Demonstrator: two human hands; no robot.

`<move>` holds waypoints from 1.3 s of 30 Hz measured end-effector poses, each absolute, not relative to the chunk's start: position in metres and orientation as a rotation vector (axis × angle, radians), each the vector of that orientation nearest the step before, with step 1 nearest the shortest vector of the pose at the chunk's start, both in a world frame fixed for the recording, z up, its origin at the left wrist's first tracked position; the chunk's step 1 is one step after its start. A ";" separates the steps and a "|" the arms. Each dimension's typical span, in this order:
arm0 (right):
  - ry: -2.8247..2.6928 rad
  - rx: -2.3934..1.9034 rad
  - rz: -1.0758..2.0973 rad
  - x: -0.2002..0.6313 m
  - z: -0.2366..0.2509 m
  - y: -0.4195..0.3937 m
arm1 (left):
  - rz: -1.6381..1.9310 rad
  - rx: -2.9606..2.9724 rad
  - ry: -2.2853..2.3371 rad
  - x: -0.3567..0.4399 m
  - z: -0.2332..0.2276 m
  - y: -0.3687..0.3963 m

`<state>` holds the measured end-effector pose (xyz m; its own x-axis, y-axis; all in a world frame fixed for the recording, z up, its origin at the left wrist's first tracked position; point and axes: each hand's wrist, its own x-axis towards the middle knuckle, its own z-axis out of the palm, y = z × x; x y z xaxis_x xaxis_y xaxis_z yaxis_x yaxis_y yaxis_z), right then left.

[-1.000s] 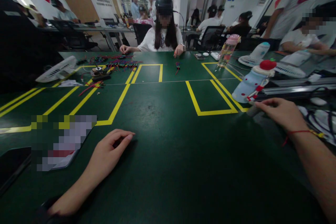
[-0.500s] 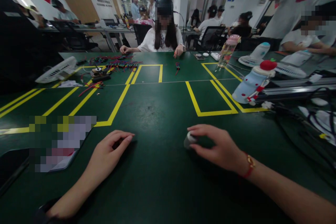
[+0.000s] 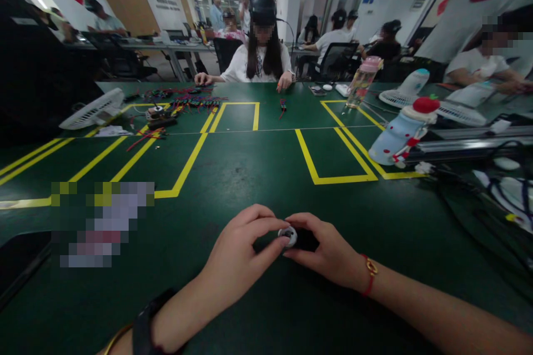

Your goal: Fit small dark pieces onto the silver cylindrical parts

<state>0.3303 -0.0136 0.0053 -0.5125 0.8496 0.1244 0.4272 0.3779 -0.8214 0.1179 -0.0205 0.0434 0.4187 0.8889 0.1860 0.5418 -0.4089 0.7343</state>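
At the far left of the frame I see a white fan [image 3: 92, 111] lying on the green counter [image 3: 258, 172], with a scatter of coloured wires [image 3: 189, 101] to its right in the upper part. Low in the centre, my left hand [image 3: 239, 255] comes in from the lower left, its fingers curled so that thumb and forefinger pinch the left side of a small round grey-and-white piece [image 3: 288, 234]. That piece sits just above the counter, at centre bottom, its round pale face turned up towards me; it is too small for me to tell a long axis. My right hand [image 3: 328, 252] is closed on it from the right, fingertips touching its edge. Further right, a pale blue bottle [image 3: 395, 132] with a red cap lies tilted, cap pointing upper right.
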 end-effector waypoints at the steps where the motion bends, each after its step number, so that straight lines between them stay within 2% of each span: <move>1: -2.113 -1.101 1.001 0.330 0.006 -0.014 | 0.773 2.102 1.191 0.124 0.046 -0.019; 7: -2.132 -1.102 0.776 0.333 0.007 -0.013 | 0.902 2.002 1.255 0.117 0.044 -0.013; 17: -2.105 -1.175 0.670 0.340 0.009 -0.008 | 0.669 2.150 1.325 0.120 0.009 -0.010; 24: -1.521 -2.054 0.056 0.454 0.036 0.058 | 0.771 2.011 1.507 0.062 0.026 -0.004; 30: -1.253 -2.356 -0.056 0.537 0.030 0.077 | 0.773 1.778 1.798 0.003 0.015 0.001; 33: -1.227 -2.371 -0.173 0.529 0.031 0.074 | 0.780 1.706 1.863 -0.006 0.009 0.002; 36: -1.427 -2.187 -0.334 0.487 0.036 0.064 | 0.787 1.670 1.889 -0.006 0.005 0.002; 39: -1.888 -1.873 -0.172 0.421 0.034 0.042 | 0.785 1.665 1.890 -0.003 0.004 0.002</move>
<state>0.4209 0.0420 0.0343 0.0446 0.9107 0.4106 0.9699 0.0590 -0.2362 -0.0034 0.0023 0.0043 -0.1288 0.9917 0.0063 0.7046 0.0870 0.7043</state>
